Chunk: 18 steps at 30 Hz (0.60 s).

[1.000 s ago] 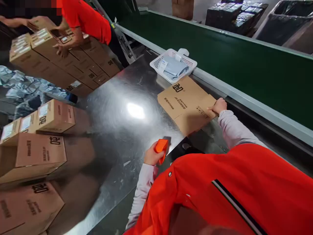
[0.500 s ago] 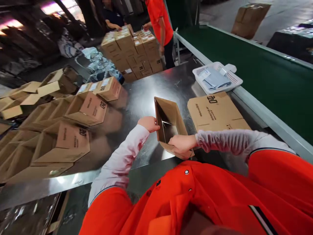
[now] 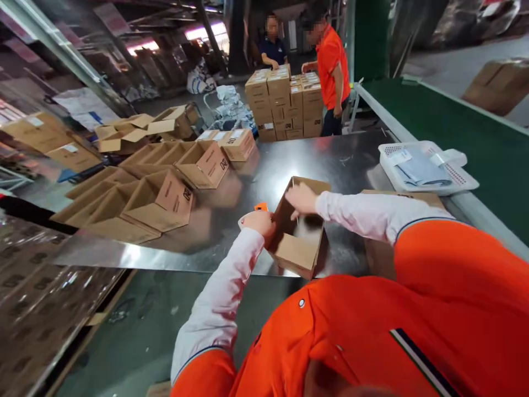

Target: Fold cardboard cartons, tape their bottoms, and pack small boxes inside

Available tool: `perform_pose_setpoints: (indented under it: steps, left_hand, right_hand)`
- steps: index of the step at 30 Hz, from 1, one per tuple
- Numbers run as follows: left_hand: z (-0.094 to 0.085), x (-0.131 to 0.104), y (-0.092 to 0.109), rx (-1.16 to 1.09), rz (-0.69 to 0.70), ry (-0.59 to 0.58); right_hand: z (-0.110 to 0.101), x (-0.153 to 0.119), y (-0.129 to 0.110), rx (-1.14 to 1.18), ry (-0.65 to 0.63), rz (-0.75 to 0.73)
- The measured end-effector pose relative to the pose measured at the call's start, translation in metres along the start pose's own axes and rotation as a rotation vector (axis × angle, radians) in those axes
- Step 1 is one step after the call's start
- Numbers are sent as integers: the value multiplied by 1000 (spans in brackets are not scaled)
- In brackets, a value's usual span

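An open-topped cardboard box (image 3: 295,253) stands on the metal table before me, its near flap facing up. My left hand (image 3: 258,222) is closed at the box's left wall. Beside its knuckles show a small orange piece (image 3: 260,207) and a pale rounded shape, whose kind I cannot make out. Over the opening, my right hand (image 3: 302,199) has its curled fingers at the top edge of the left wall and its thumb inside. To the right, a flattened carton (image 3: 425,198) lies partly under my right arm.
Open boxes (image 3: 161,204) stand in rows at the left, with sealed boxes (image 3: 237,146) behind. A white basket (image 3: 454,179) with grey-blue bags is at the right, along a green conveyor (image 3: 458,116). Two people stand by a box stack (image 3: 285,102) beyond the metal table (image 3: 264,165).
My right hand has moved from the near end of the box to its left wall. The orange piece now shows beside my left hand. The camera view has turned left and up.
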<state>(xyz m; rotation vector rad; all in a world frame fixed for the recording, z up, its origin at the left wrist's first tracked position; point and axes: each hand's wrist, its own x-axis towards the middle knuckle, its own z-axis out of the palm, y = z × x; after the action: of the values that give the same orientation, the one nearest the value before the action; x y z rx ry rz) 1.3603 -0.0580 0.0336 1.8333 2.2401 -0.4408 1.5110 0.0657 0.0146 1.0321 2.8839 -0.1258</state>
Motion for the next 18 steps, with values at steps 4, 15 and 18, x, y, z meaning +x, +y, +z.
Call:
perform_pose_setpoints:
  steps: [4,15,18]
  left_hand:
    - [-9,9,-2,13,11,-15]
    - [38,-26,67,86,80,33]
    - [41,-22,47,7,13,6]
  right_hand:
    - [-9,0,34,-22,-18,289]
    - [34,-54,2,82,-405,62]
    - [38,-90,15,190,-203,-311]
